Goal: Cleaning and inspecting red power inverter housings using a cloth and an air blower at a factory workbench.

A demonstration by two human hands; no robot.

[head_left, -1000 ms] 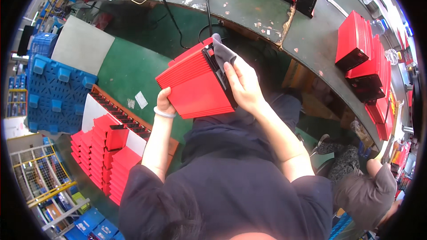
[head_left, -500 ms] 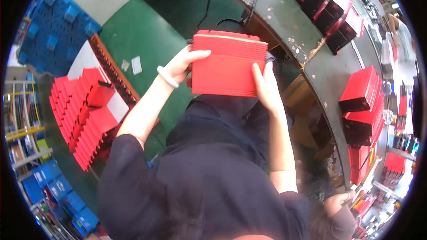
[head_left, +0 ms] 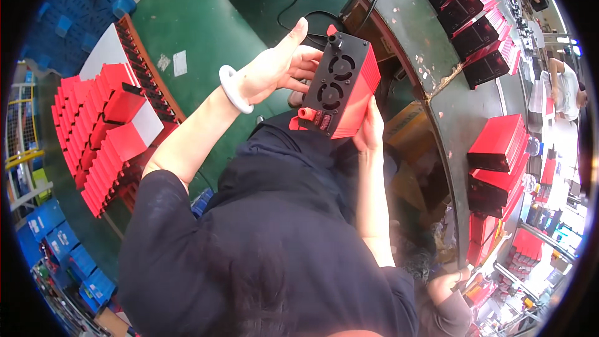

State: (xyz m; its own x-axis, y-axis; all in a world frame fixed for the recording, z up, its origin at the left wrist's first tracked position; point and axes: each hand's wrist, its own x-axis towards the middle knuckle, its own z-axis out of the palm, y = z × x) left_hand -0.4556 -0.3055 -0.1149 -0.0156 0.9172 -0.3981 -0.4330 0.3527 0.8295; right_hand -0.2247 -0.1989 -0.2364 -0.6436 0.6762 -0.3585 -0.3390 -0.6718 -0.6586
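Note:
A red power inverter [head_left: 344,85] is tilted up before me, its black end panel turned toward my left. That panel carries two round fan grilles, a black terminal at the top and a red one at the bottom. My right hand [head_left: 370,128] grips the inverter's lower right side, with part of the fingers hidden behind the red case. Beside the black panel, my left hand [head_left: 274,72] is open, thumb raised and fingers apart; whether the fingertips touch the panel I cannot tell. A white band [head_left: 232,90] circles my left wrist.
Stacked red cases [head_left: 103,128] stand on the left beside a brown slotted rail [head_left: 146,65]. Along the dark curved bench [head_left: 446,118] at right stand more red and black units [head_left: 499,143]. A cable [head_left: 376,0] hangs over its edge. Another person's arm [head_left: 446,293] shows at lower right.
The inverter has turned from its flat red face to show the black fan panel. My left hand has let go and opened; my right hand keeps its hold lower down.

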